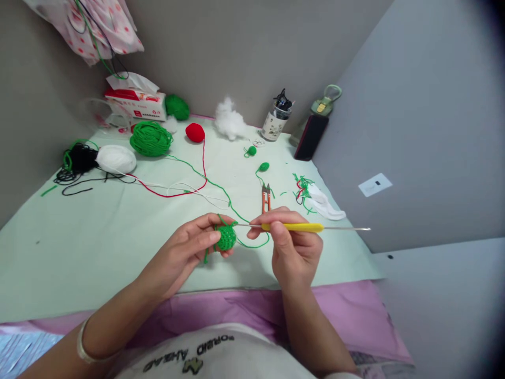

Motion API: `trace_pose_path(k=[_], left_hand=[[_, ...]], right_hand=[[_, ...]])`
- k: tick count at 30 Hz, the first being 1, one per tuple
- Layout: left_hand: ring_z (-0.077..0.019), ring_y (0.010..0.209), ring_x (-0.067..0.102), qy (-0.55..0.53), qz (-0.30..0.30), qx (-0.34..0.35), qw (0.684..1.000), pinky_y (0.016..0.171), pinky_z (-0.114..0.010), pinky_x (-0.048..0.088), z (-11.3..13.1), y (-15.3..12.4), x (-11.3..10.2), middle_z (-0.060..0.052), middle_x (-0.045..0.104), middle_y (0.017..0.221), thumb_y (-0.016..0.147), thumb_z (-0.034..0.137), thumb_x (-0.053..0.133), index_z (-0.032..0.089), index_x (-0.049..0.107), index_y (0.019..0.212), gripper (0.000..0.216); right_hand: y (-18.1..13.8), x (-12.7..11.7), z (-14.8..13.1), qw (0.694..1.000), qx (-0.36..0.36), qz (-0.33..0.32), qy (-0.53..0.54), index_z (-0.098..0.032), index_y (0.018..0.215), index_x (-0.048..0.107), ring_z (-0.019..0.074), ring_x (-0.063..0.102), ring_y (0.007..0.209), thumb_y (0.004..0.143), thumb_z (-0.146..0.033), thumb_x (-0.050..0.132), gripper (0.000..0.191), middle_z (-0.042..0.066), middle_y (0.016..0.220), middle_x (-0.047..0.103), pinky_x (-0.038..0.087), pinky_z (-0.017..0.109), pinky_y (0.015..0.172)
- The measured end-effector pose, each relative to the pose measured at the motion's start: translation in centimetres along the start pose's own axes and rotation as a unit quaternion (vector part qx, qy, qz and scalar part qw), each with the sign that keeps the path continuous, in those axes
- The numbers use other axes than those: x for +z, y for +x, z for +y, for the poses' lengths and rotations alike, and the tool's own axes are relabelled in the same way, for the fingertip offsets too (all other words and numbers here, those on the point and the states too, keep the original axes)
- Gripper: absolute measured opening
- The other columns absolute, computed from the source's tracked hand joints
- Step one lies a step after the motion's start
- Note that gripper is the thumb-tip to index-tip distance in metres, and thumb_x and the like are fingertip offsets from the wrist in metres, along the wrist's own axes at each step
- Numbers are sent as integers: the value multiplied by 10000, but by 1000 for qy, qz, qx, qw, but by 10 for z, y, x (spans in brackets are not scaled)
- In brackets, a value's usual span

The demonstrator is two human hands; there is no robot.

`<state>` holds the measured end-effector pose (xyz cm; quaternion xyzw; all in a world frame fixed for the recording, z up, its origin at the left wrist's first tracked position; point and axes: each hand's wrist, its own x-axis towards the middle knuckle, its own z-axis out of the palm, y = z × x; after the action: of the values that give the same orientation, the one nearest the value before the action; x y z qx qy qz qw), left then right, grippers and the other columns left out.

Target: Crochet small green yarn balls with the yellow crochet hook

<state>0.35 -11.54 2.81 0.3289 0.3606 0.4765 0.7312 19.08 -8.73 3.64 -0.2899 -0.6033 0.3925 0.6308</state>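
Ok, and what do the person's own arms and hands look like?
The left grip and right grip are just bare hands, without gloves. The left forearm and right forearm are bare too. A thin, pale, round bangle circles the left one. A little pale sleeve edge shows by the right arm. No cables run along them.

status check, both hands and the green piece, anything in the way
Left hand pinching green piece. Right hand gripping hook by yellow handle, one end at piece's upper edge. Snips just beyond right hand, not between hands.
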Motion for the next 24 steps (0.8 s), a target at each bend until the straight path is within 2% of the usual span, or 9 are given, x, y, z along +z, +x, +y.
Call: trace_pose_path(k=[20,24], left_hand=[[-165,865,654,27,12,21,999,828,-305,490,0,-1,-2,-9,712,1060,886,339,765,267,777,1052,181],[-164,855,650,27,6,24,999,816,-300,492,0,-1,-2,-9,712,1007,883,344,768,269,781,1058,190]], right_hand=[[-2,1,-2,995,-48,-27,-80,-239,1027,769,164,715,743,978,-118,606,209,21,863,767,571,333,692],[-4,1,-2,995,-51,-20,-79,-244,1031,771,165,715,734,984,-143,607,198,19,861,771,582,343,703]])
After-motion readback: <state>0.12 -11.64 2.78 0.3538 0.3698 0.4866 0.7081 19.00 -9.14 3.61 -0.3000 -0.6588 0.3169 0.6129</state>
